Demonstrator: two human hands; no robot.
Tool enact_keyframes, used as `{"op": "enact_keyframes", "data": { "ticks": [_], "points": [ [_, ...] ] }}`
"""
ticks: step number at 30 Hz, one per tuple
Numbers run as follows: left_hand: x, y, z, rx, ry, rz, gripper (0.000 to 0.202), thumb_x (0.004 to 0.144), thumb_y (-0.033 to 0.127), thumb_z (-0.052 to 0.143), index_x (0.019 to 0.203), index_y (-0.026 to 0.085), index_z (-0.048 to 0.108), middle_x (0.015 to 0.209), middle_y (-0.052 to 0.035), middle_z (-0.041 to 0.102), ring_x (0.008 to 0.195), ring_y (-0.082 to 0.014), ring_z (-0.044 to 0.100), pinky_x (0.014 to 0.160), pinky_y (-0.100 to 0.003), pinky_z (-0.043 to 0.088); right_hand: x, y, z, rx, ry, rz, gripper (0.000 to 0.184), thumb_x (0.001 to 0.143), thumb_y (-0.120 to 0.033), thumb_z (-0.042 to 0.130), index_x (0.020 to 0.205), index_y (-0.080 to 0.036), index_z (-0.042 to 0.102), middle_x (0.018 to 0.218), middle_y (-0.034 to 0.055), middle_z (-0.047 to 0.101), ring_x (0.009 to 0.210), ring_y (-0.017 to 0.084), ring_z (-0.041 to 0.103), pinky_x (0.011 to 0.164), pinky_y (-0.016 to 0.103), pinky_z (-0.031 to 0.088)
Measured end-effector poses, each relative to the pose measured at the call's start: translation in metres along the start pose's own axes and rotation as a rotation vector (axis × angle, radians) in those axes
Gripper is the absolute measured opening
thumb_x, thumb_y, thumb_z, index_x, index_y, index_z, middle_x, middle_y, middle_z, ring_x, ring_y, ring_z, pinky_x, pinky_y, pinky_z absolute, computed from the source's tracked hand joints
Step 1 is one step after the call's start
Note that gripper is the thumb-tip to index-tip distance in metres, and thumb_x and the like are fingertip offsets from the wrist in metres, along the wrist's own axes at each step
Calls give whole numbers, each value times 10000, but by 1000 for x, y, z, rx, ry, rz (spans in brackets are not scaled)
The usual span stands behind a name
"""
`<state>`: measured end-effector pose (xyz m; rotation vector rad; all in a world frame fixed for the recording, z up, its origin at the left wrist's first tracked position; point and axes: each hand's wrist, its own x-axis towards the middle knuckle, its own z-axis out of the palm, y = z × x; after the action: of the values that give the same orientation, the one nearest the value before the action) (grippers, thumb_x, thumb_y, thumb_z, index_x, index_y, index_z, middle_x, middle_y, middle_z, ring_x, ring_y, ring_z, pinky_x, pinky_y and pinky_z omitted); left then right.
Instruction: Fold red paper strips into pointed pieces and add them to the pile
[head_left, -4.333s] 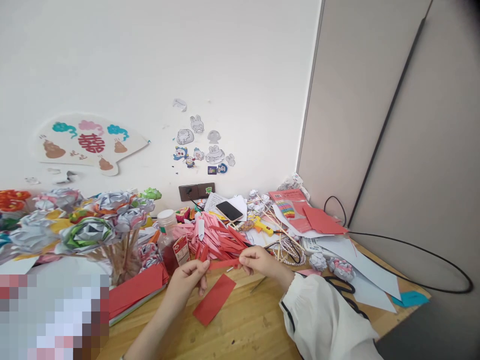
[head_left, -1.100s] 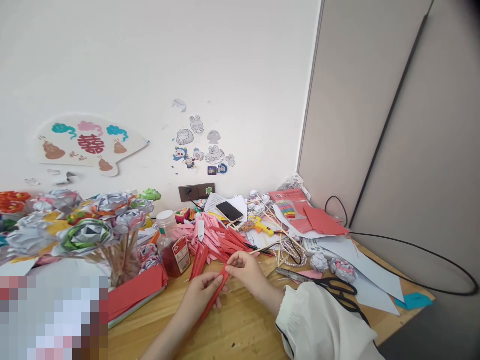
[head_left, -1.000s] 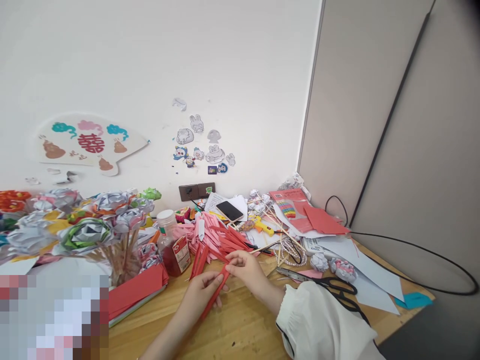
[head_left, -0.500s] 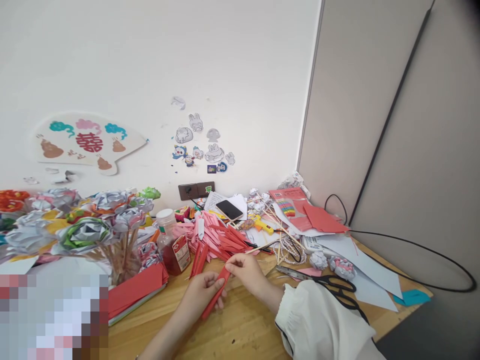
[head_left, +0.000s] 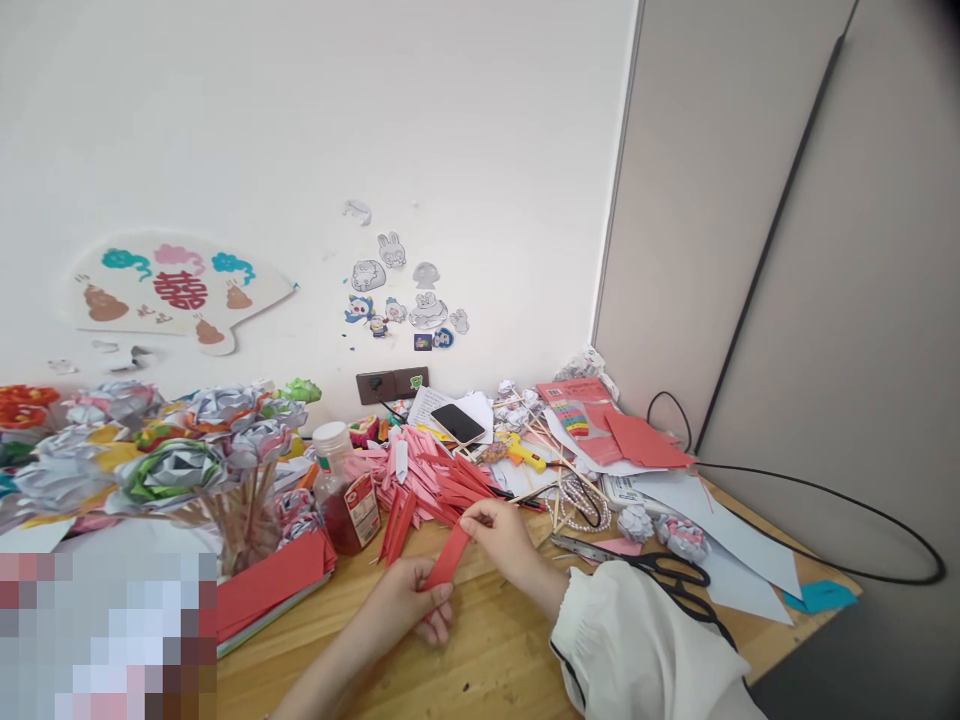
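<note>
Left hand: the left hand [head_left: 422,603] grasps the near end of the red strip [head_left: 452,552], its thumb on top; that end is hidden within the grip.
Right hand: the right hand [head_left: 489,528] pinches the far end between thumb and forefinger; its other fingers are hard to make out.
Red strip: held between the hands, slanting, above the desk [head_left: 480,665]; whether it is folded is unclear.
Strip pile: the pile of strips [head_left: 420,475], just beyond the hands, overlaps too much to count.
Scissors: the scissors [head_left: 679,568], right of the right hand, partly covered by the sleeve [head_left: 637,640].
Red sheets: the red sheets [head_left: 277,580], left of the left hand, run into a pixelated patch.
Paper flowers: the paper flowers [head_left: 172,470], farther left, cut off by the frame.
</note>
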<state>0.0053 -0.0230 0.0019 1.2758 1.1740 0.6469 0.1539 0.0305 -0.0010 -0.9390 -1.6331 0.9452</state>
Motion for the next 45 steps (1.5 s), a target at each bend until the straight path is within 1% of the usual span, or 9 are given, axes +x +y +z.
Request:
{"op": "enact_keyframes", "data": {
  "ticks": [4, 10, 17, 23, 28, 31, 38, 41, 45],
  "points": [
    [0, 0, -5, -8, -12, -17, 339, 555, 445, 603, 627, 163, 429, 518, 12, 619, 450, -141, 605, 416, -216, 417, 2, 2, -3, 8, 15, -9, 109, 676, -209, 504, 660, -145, 590, 593, 0, 554, 561, 114, 496, 545, 219, 390],
    [0, 3, -9, 148, 185, 18, 376, 582, 524, 533, 532, 195, 359, 294, 63, 493, 212, -83, 411, 252, -166, 228, 8, 11, -7, 64, 55, 20, 127, 684, -239, 501, 650, -139, 572, 553, -8, 526, 517, 105, 477, 507, 211, 379],
    [-2, 4, -14, 162, 208, 77, 469, 600, 622, 422, 419, 198, 330, 209, 96, 319, 173, -50, 278, 247, -173, 164, 12, 19, -10, 104, 72, 39, 139, 680, -263, 518, 664, -135, 572, 570, -2, 528, 535, 109, 476, 523, 219, 385],
    [7, 1, -16, -15, 300, 140, 503, 632, 648, 331, 422, 191, 337, 266, 80, 358, 224, -73, 355, 296, -195, 240, 5, 6, -9, 308, -140, 65, 208, 649, -336, 579, 706, -136, 586, 622, 0, 543, 584, 108, 486, 574, 227, 383],
    [2, 4, 2, -220, 62, 151, 392, 668, 541, 438, 739, 158, 481, 555, -12, 611, 445, -142, 558, 445, -247, 408, -5, -8, -1, 335, -239, -26, 190, 654, -327, 591, 699, -142, 591, 672, 1, 533, 651, 107, 477, 635, 226, 369],
    [-1, 4, 9, -257, 26, 196, 330, 718, 483, 417, 761, 161, 475, 599, -16, 612, 442, -123, 550, 440, -233, 402, -6, -10, 2, 390, -261, -5, 193, 668, -329, 582, 705, -140, 582, 654, -3, 514, 618, 99, 466, 611, 224, 370],
    [2, 5, 5, 193, 331, 317, 403, 744, 490, 329, 562, 161, 473, 382, 52, 433, 348, -96, 400, 382, -206, 315, -9, -6, 7, 504, -209, 174, 290, 650, -390, 586, 812, -151, 576, 682, 0, 514, 574, 83, 447, 529, 198, 347],
    [2, 6, 3, 381, 497, 404, 360, 737, 453, 372, 599, 158, 525, 453, 34, 484, 455, -122, 454, 462, -216, 349, -11, -2, 11, 515, -218, 267, 308, 653, -428, 568, 765, -140, 561, 632, -14, 486, 511, 62, 418, 470, 182, 309],
    [4, 5, -1, 453, 561, 440, 305, 694, 431, 453, 672, 153, 577, 605, -11, 595, 595, -166, 528, 572, -240, 397, -13, 4, 14, 566, -279, 342, 313, 661, -443, 552, 725, -137, 536, 568, -31, 460, 453, 50, 399, 437, 179, 288]
  ]
}}
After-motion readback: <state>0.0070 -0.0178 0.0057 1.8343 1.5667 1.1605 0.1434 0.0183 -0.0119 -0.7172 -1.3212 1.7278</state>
